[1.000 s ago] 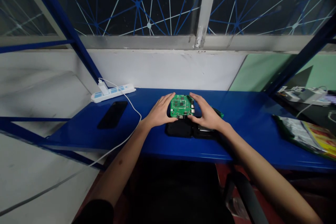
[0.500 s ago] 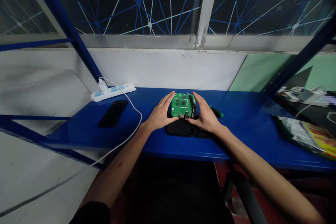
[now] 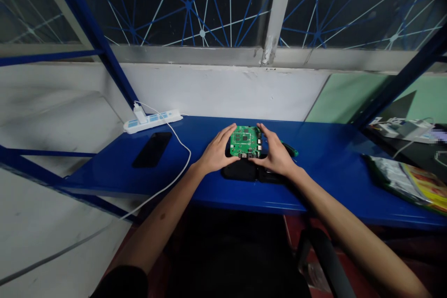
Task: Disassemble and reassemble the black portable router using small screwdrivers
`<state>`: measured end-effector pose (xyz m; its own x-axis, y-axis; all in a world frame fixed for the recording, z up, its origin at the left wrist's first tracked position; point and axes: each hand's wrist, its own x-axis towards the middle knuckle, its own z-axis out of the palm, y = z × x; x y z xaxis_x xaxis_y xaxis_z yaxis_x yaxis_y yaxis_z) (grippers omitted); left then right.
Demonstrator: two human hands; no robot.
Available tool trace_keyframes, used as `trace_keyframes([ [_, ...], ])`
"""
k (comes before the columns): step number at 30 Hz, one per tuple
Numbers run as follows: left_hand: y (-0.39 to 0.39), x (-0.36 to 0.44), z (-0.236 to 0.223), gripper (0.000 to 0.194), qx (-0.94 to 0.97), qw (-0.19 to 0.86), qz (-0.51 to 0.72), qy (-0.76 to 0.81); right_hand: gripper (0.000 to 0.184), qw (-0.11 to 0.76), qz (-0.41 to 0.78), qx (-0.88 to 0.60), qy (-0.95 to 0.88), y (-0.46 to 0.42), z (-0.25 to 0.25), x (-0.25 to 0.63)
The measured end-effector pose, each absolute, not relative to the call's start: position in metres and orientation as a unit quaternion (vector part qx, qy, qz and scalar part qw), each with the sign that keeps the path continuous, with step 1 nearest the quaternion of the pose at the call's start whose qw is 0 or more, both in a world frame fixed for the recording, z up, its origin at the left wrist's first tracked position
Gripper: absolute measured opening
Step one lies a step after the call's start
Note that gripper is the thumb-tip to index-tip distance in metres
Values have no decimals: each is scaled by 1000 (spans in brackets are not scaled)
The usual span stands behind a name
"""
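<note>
A green circuit board (image 3: 245,138) is held between my two hands, its chip side facing me and its connectors along the near and right edges. My left hand (image 3: 220,151) grips the left side, thumb at the near edge and fingers at the far corner. On the other side my right hand (image 3: 275,152) grips the board the same way. Just below the board lies a black case (image 3: 240,171) on the blue table, its right part partly covered by my right hand. Behind that hand, a green-and-black tool handle (image 3: 290,150) shows in part.
A black phone (image 3: 152,150) lies on the blue table (image 3: 331,167) to the left. Behind it sits a white power strip (image 3: 153,122), with a white cable (image 3: 181,149) running over my left forearm's side. A colourful packet (image 3: 412,179) rests at the right.
The board has shifted slightly in my hands, and my right fingers have adjusted along its right edge. Both hands stay around it. The whole view has drifted a little.
</note>
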<state>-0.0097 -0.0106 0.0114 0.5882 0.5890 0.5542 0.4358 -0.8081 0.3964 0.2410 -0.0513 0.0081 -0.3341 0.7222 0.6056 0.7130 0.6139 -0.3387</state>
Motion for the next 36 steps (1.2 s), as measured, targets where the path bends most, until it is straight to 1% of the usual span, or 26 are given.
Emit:
trace_keyframes([
  [17, -13, -8, 11, 92, 884, 124, 351, 283, 109, 369, 9, -448, -815, -52, 7, 241],
  [25, -13, -8, 10, 94, 883, 123, 351, 286, 111, 368, 9, -448, -815, -52, 7, 241],
  [28, -11, -9, 9, 99, 889, 102, 342, 287, 111, 367, 7, -450, -814, -52, 7, 240],
  [32, -11, -6, 8, 114, 898, 61, 322, 293, 111, 363, 7, -450, -816, -52, 6, 239],
  [36, -11, 1, 13, 118, 896, 20, 321, 306, 111, 370, 1, -449, -813, -51, 5, 240],
])
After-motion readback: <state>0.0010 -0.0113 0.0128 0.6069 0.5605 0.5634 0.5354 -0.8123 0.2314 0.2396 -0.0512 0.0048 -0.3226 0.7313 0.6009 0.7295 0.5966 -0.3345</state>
